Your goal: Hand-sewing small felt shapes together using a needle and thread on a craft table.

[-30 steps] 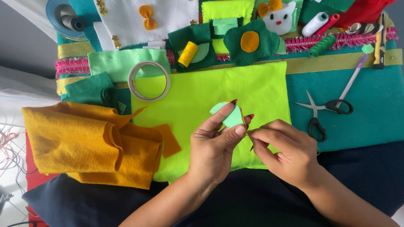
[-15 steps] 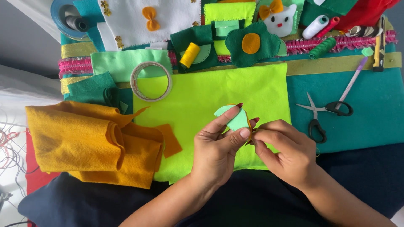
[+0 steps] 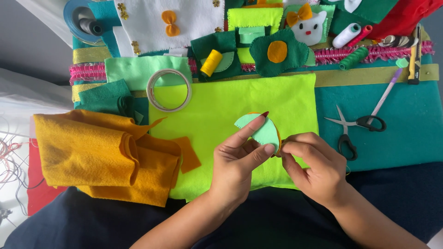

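Left hand (image 3: 237, 168) and right hand (image 3: 314, 168) fingers both pinching a cut mint felt leaf (image 3: 260, 129) over an orange piece, scissors (image 3: 353, 129) idle just right, looks past cutting, joining unfinished.

Mint-green felt piece (image 3: 259, 128) backed with orange; lime-green felt sheet (image 3: 240, 101); mustard-yellow felt (image 3: 92, 152); black-handled scissors (image 3: 353, 129).

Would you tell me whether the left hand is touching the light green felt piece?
Touching: the head view shows the left hand pinching the light green felt piece between thumb and forefinger.
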